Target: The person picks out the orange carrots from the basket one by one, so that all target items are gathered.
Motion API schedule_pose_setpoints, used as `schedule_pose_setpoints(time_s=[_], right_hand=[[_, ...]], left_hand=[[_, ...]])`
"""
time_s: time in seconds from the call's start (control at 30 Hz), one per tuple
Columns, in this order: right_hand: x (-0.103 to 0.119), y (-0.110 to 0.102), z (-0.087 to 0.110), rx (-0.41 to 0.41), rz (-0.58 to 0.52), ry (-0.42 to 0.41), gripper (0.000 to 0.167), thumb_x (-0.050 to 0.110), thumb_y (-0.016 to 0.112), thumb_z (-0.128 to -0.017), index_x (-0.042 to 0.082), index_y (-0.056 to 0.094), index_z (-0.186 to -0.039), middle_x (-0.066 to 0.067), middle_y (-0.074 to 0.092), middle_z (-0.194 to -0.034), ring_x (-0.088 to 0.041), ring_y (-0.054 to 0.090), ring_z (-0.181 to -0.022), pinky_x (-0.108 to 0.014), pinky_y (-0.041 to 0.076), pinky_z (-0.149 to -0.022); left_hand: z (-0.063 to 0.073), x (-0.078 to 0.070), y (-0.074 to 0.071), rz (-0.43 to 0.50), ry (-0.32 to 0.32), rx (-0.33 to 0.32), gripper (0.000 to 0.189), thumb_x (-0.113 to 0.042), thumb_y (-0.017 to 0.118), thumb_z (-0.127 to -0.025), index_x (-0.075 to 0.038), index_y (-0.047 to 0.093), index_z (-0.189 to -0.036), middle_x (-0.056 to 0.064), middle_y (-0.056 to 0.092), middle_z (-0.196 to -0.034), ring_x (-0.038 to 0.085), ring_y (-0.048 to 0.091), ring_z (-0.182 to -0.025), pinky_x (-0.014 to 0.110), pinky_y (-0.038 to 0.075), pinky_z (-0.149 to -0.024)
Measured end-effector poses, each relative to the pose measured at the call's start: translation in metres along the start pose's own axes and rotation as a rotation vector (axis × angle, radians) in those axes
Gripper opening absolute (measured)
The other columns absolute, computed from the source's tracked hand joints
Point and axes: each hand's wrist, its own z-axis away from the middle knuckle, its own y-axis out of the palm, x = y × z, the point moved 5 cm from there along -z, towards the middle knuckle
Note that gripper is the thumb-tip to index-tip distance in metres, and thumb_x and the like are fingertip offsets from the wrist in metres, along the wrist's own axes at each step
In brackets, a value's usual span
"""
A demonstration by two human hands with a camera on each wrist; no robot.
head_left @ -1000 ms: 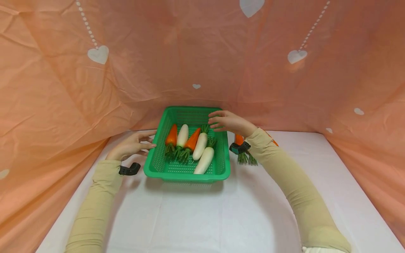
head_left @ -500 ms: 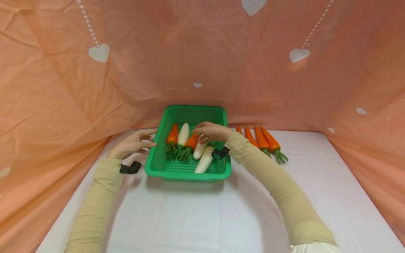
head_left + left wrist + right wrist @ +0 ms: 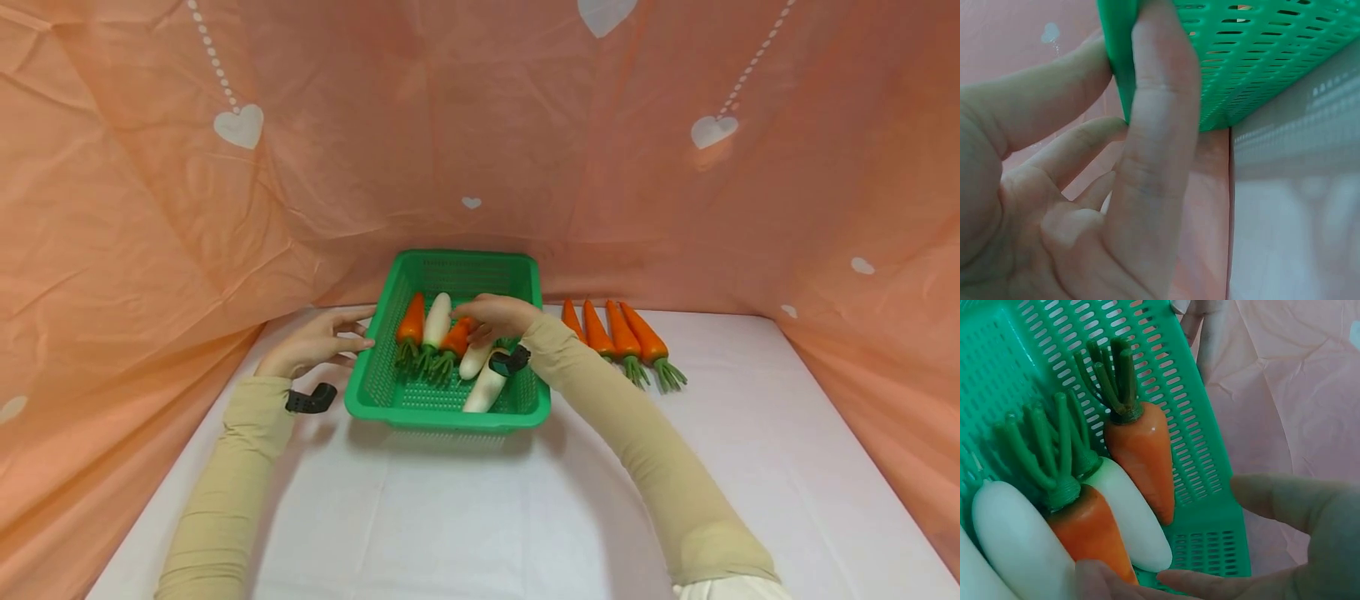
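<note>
A green plastic basket holds two carrots and three white radishes. My left hand is at its left side. In the left wrist view the thumb lies along the outer side and the other fingertips reach the rim. My right hand is over the basket, thumb and fingers spread, with nothing gripped. In the right wrist view its fingertips are right at the middle carrot and at the tip of a white radish. The left carrot lies beside that radish. The hand and wrist camera partly cover the two right-hand radishes.
Several carrots lie side by side on the white-covered table, right of the basket. A peach curtain with white hearts hangs behind and along both sides. The right forearm crosses the table's right half.
My right hand has moved left and down from the basket's right rim to over the middle carrot, uncovering the carrots on the table. The left hand stays at the rim.
</note>
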Motion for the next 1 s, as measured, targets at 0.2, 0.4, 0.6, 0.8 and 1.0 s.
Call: schedule_pose_setpoints(time_s=[0.2, 0.4, 0.6, 0.8, 1.0], right_hand=[[0.003, 0.001, -0.005, -0.017, -0.045, 0.042, 0.064, 0.033, 0.053, -0.098, 0.010, 0.024, -0.151, -0.024, 0.026, -0.150, -0.038, 0.040, -0.129, -0.042, 0.042, -0.100], [-0.001, 0.002, -0.013, -0.025, -0.154, 0.066, 0.057, 0.035, 0.052, -0.099, 0.018, 0.034, -0.150, -0.018, 0.024, -0.150, -0.029, 0.043, -0.120, -0.039, 0.040, -0.099], [-0.010, -0.001, -0.006, -0.053, -0.212, 0.005, 0.053, 0.037, 0.055, -0.096, 0.014, 0.045, -0.143, -0.019, 0.047, -0.129, -0.024, 0.049, -0.092, -0.035, 0.037, -0.086], [-0.007, 0.011, -0.014, 0.011, -0.182, 0.001, 0.057, 0.030, 0.053, -0.098, 0.011, 0.034, -0.148, -0.023, 0.041, -0.136, -0.029, 0.048, -0.106, -0.038, 0.039, -0.099], [-0.010, 0.034, -0.030, 0.105, -0.160, 0.053, 0.054, 0.022, 0.054, -0.099, 0.005, 0.033, -0.146, -0.028, 0.043, -0.134, -0.039, 0.053, -0.115, -0.042, 0.047, -0.095]], left_hand=[[0.001, -0.002, -0.001, -0.004, 0.001, -0.002, 0.070, -0.017, 0.064, -0.094, -0.013, 0.026, -0.153, 0.024, 0.048, -0.125, 0.030, 0.061, -0.095, 0.038, 0.055, -0.077], [0.001, -0.003, 0.000, -0.006, 0.000, -0.005, 0.069, -0.017, 0.065, -0.093, -0.015, 0.028, -0.152, 0.023, 0.051, -0.124, 0.030, 0.062, -0.094, 0.041, 0.055, -0.077], [0.001, -0.004, -0.002, -0.010, -0.002, -0.001, 0.069, -0.016, 0.064, -0.094, -0.013, 0.027, -0.152, 0.023, 0.051, -0.123, 0.029, 0.062, -0.092, 0.039, 0.056, -0.076], [0.001, -0.003, -0.001, 0.007, 0.001, -0.001, 0.068, -0.014, 0.062, -0.094, -0.013, 0.027, -0.153, 0.024, 0.050, -0.122, 0.030, 0.061, -0.094, 0.039, 0.055, -0.077], [0.000, -0.001, 0.002, 0.006, 0.009, -0.017, 0.067, -0.013, 0.063, -0.094, -0.012, 0.029, -0.152, 0.023, 0.049, -0.122, 0.031, 0.060, -0.096, 0.038, 0.055, -0.076]])
